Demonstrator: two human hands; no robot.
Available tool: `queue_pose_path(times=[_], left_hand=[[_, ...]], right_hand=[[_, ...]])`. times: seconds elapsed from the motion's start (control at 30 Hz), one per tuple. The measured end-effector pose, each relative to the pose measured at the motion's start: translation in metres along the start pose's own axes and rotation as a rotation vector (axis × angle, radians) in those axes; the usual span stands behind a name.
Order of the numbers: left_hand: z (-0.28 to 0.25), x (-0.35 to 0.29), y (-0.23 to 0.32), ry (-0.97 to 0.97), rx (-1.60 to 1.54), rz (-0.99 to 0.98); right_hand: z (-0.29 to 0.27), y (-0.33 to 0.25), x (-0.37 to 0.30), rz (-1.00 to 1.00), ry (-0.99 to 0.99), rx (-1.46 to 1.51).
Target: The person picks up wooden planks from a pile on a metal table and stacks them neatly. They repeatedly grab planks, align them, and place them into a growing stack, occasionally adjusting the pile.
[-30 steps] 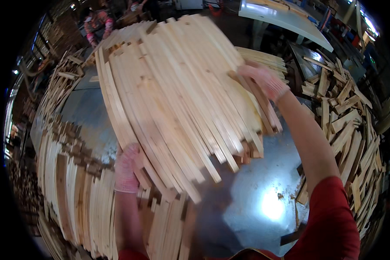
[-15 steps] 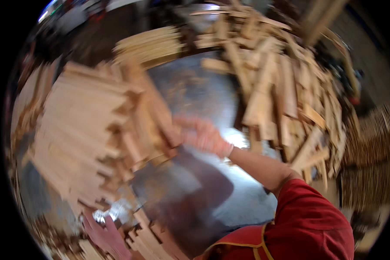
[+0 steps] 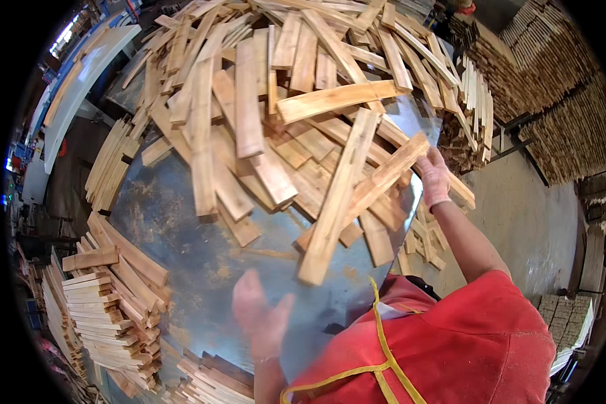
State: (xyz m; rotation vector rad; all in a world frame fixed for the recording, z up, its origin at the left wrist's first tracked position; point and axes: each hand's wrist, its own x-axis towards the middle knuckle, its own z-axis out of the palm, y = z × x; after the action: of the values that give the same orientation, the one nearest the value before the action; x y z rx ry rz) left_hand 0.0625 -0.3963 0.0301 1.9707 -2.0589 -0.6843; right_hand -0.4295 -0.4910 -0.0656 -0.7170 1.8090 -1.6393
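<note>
Has right hand [image 3: 435,178] at one end of a board [image 3: 390,172] atop the loose pile [image 3: 248,101] on the table [image 3: 202,269], cannot tell whether grasping; holds left hand [image 3: 259,313] spread, with released grip, over bare metal.

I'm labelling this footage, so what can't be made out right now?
Head view:
Left hand: finger outlines blurred.
Right hand: too small to tell whether it grips the nearest board.
Board pile: lower layers, hidden by upper ones.
Bottom strip stack: lower part, cut off by picture edge.

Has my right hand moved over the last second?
Yes. Judged against the grey tabletop, the right hand has gone rightward, from the slat stack to the loose board heap.
</note>
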Motion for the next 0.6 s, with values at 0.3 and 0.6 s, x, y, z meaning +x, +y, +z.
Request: queue_pose_path(times=[0.3,0.6], left_hand=[[0.151,0.082,0.1,0.001,0.39,0.179],[0.122,-0.044,0.054,-0.073,0.157,-0.118]], right_hand=[[-0.091,0.023,0.117,-0.08,-0.334,-1.087],[-0.067,-0.018,0.034,0.004,-0.638,-0.909]])
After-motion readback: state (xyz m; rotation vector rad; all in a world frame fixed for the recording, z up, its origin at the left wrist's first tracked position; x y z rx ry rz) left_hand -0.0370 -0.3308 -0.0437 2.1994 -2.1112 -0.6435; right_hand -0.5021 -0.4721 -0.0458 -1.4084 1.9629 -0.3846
